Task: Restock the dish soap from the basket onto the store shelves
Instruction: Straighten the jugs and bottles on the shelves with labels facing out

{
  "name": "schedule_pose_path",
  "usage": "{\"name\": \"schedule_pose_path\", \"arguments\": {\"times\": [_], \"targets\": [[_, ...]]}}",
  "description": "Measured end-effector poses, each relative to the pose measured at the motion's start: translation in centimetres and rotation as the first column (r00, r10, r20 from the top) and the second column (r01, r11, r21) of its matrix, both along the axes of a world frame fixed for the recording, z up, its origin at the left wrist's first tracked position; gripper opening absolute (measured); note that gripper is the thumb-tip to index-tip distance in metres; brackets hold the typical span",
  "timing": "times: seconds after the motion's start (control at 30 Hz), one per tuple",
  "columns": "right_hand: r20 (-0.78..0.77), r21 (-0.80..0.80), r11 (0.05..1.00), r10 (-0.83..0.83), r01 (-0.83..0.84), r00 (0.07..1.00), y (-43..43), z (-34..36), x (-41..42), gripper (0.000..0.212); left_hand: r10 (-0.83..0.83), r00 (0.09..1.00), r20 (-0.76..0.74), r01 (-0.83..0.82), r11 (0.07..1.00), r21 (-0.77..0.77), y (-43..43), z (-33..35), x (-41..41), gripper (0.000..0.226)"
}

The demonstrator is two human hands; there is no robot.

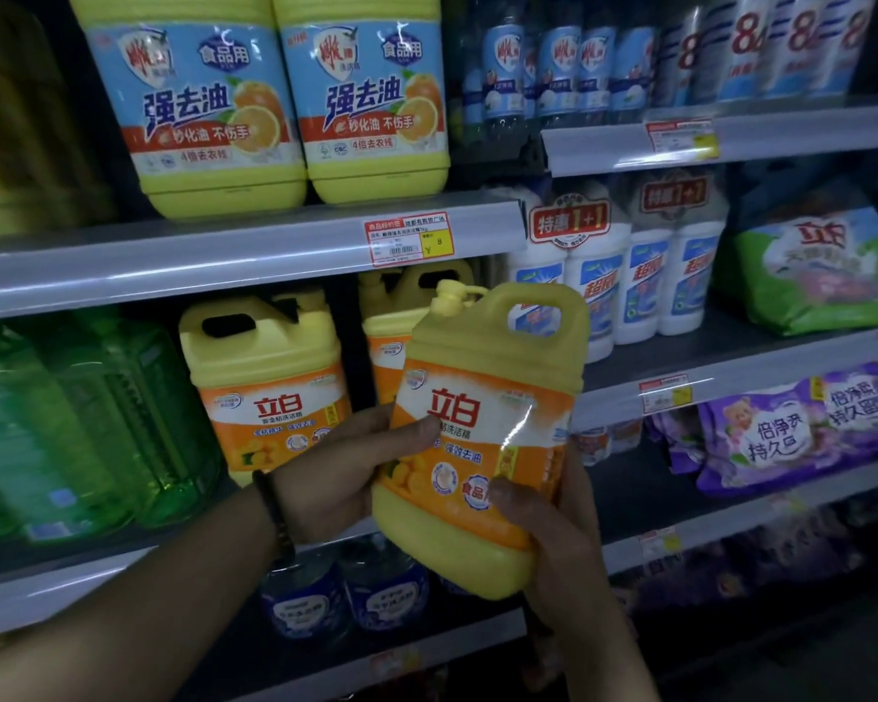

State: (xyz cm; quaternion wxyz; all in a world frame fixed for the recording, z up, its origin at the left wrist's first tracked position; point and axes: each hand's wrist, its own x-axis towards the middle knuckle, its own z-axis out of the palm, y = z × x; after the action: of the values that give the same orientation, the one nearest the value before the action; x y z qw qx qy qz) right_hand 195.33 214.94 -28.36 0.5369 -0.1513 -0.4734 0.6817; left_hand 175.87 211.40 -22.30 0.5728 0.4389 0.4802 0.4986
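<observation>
Yellow soap jug (482, 397) tilts between left hand (346, 473) and right hand (563, 564), fingers (419, 429) gripping it.

A yellow dish soap jug (482, 438) with an orange label, tilted slightly right, seemingly capped, before the middle shelf (224, 266).

left wrist: dark beaded bracelet (274, 516) | left hand (343, 478): bare | right hand (563, 549): bare | forearms (123, 590): bare

jug (482, 397): yellow plastic, glossy film label | shelf edge (173, 266): smooth grey, sheeny
</observation>
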Motion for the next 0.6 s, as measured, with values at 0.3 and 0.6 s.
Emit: {"name": "schedule_pose_path", "arguments": {"times": [0.3, 0.6], "targets": [[0.213, 0.26, 0.944, -0.262, 0.204, 0.941, 3.0, -0.7, -1.2, 0.054, 0.364, 0.927, 0.092, -0.373, 0.92, 0.119, 0.6, -1.7, 0.5, 0.048], [0.397, 0.45, 0.843, -0.484, 0.294, 0.779, 3.8, -1.6, -3.6, 0.068, 0.549, 0.823, 0.144, -0.567, 0.788, 0.239, 3.4, -2.9, -0.1, 0.05]]}}
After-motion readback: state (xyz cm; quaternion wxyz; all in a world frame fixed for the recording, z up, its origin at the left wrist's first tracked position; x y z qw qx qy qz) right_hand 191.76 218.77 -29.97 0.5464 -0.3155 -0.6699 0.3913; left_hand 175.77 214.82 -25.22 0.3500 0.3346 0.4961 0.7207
